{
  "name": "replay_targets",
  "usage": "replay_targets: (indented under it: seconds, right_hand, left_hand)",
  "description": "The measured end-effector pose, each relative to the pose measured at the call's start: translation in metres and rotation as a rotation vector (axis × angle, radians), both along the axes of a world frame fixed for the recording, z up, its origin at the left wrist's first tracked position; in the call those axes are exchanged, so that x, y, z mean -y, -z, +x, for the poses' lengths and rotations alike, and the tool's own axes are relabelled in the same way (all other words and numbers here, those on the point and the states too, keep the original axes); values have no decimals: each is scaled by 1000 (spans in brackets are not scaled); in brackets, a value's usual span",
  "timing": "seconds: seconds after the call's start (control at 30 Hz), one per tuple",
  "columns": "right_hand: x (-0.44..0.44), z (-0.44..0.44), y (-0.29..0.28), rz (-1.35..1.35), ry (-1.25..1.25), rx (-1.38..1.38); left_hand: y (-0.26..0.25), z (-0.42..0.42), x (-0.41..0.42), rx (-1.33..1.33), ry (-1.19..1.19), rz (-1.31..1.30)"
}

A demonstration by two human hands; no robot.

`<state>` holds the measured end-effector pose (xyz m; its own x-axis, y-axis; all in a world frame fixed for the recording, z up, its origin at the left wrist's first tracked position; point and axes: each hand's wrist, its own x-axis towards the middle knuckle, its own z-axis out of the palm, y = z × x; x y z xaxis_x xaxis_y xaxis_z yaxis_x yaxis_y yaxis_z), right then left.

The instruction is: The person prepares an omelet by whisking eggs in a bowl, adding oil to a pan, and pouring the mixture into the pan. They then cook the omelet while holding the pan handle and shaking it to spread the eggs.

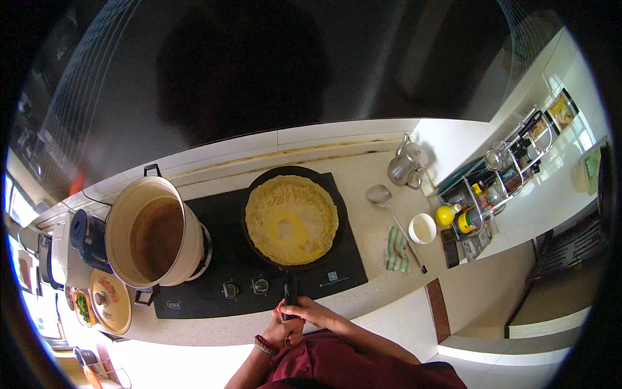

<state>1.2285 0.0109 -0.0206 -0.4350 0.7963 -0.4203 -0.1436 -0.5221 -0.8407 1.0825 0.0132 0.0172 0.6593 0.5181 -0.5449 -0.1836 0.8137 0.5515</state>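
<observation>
A black frying pan [343, 224] stands on the right part of a black glass cooktop [221, 253], its handle pointing toward me. In it lies a round yellow flatbread or pancake [291, 219] that covers nearly the whole base, paler in the middle. My left hand [281, 327], with beaded bracelets at the wrist, is closed around the end of the pan handle [290, 287]. My right hand [311, 311] grips the same handle just above, touching the left one.
Left on the cooktop stands a large pot [194, 253], beside a flowered lid [114, 311]. To the right are a metal ladle [379, 194], a striped cloth [398, 250], a white bowl [422, 228], a metal jug [403, 167] and a condiment rack [469, 187].
</observation>
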Motion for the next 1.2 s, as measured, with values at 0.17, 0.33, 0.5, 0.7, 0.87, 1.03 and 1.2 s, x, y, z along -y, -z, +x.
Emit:
replay_targets:
  seconds: [0.17,0.33,0.5,0.7,0.87,1.03,1.2]
  right_hand:
    - [-2,4,-6,-24,29,-48]
    - [-4,4,-13,-49,43,-98]
    - [0,0,-6,7,35,-103]
    - [1,5,-29,-108,69,-101]
    - [5,5,-28,-113,101,-225]
    - [7,5,-39,-157,168,-226]
    - [10,7,-36,-125,203,-318]
  left_hand:
    - [6,3,-2,9,11,27]
    - [4,5,-1,5,-18,-70]
    - [-2,3,0,46,9,17]
    - [-19,5,1,0,23,-35]
    - [-44,11,1,-46,15,-51]
    - [-50,13,3,21,36,-162]
    - [-57,20,1,38,56,-136]
